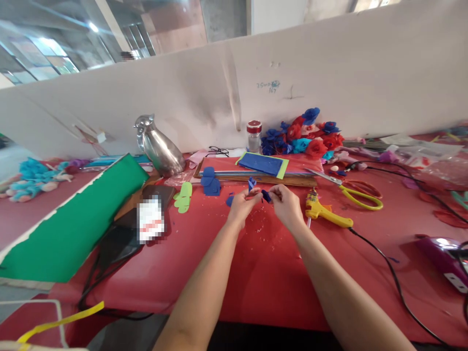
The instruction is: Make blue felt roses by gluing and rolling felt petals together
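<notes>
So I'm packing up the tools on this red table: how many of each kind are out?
Scissors: 1
Glue gun: 1
Steel jug: 1
Jar: 1
Total: 4
Both hands, left hand and right hand, pinch a blue piece.

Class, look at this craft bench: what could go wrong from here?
1. The yellow glue gun lies right beside the right hand; if hot, its tip might burn a wrist.
2. Its black cord trails over the table edge and could snag an arm.
3. The scissors lie with blades open, pointing toward the blue piece both hands pinch.
</notes>
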Demonstrator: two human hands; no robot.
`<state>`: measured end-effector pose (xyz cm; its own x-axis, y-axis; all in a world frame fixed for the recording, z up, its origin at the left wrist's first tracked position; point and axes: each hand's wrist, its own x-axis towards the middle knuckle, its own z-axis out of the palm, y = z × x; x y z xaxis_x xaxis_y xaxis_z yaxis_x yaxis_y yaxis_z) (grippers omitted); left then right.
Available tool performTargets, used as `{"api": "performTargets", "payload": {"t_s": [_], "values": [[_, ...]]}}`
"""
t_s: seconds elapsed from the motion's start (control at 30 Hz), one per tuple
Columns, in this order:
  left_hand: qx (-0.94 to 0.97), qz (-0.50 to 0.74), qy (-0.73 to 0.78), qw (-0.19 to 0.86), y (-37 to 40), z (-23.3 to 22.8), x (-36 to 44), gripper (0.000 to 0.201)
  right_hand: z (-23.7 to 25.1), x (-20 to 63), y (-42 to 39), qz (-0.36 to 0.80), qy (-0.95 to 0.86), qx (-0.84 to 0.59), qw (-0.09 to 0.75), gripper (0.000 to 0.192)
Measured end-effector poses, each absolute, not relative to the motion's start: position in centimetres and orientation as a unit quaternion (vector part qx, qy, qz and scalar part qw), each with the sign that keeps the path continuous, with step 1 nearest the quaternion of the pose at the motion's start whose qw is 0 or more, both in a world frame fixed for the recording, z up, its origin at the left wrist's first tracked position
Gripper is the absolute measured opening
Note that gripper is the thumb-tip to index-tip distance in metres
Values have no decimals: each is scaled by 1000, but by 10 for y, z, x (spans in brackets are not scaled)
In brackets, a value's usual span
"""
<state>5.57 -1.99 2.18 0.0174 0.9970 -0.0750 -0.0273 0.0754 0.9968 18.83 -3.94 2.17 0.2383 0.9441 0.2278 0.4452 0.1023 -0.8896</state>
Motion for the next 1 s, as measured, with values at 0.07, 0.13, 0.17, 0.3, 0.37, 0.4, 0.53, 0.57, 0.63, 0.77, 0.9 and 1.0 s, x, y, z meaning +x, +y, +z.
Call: {"api": "performTargets", "payload": {"t_s": [0.07,0.13,0.17,0.3,0.37,0.4,0.53,0.57,0.63,0.77,0.9,1.0], "values": [[458,486,486,563,-21,22,58,37,19,186,-38,283,-553,-602,501,7],[445,486,462,593,-20,20,59,38,16,185,-36,302,-551,-593,504,7],[443,484,452,605,-19,17,60,35,14,185,-35,305,-549,-594,502,7],[440,488,455,601,-14,10,58,20,12,187,-33,284,-542,-616,496,6],[435,500,472,581,-12,9,57,16,12,188,-33,284,-530,-615,511,7],[434,506,479,571,-12,9,57,13,12,188,-33,290,-519,-611,522,8],[436,525,513,520,-11,11,55,9,15,187,-33,326,-471,-580,578,17],[437,529,525,504,-12,12,55,11,16,186,-33,335,-461,-570,592,19],[444,535,549,464,-13,15,54,18,18,185,-33,352,-445,-551,612,23],[471,546,543,431,-19,26,56,27,20,181,-34,384,-419,-527,632,28],[490,518,498,493,-28,33,62,30,22,178,-35,407,-411,-504,642,29],[471,517,504,507,-30,34,63,20,24,177,-36,430,-401,-493,642,30]]}}
